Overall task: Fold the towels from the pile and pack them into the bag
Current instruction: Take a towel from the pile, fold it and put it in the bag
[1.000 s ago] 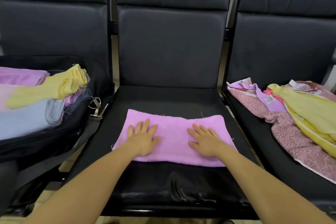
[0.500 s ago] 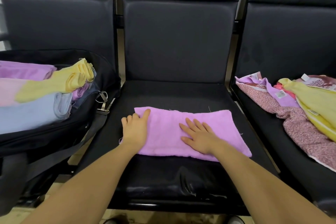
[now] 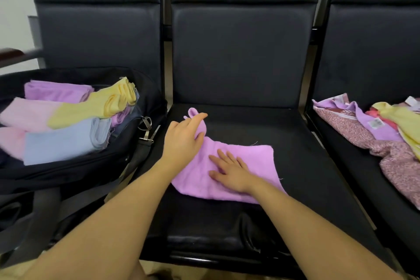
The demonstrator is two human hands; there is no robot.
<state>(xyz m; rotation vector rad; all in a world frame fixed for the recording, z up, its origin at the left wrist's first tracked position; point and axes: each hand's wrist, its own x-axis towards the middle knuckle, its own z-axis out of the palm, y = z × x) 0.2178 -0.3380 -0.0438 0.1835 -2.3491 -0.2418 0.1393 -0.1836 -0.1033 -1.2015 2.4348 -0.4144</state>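
A purple towel [image 3: 254, 161], folded into a strip, lies on the middle black seat [image 3: 284, 200]. My left hand [image 3: 183, 138] grips the towel's left end and holds it lifted off the seat. My right hand [image 3: 231, 171] presses flat on the middle of the towel, fingers straight. An open black bag [image 3: 75, 166] rests on the left seat and holds several folded towels [image 3: 63, 120] in purple, pink, yellow and blue. The pile of unfolded towels [image 3: 386, 134] lies on the right seat.
Three black padded chairs stand in a row, their backrests [image 3: 241, 52] rising behind the seats. The bag's strap with metal clips [image 3: 145, 129] hangs between the left and middle seats. A pale wall shows at the far left.
My left hand went from lying flat on the towel's left end to gripping it and lifting it. My right hand slid toward the towel's middle and stays flat. The camera turned left.
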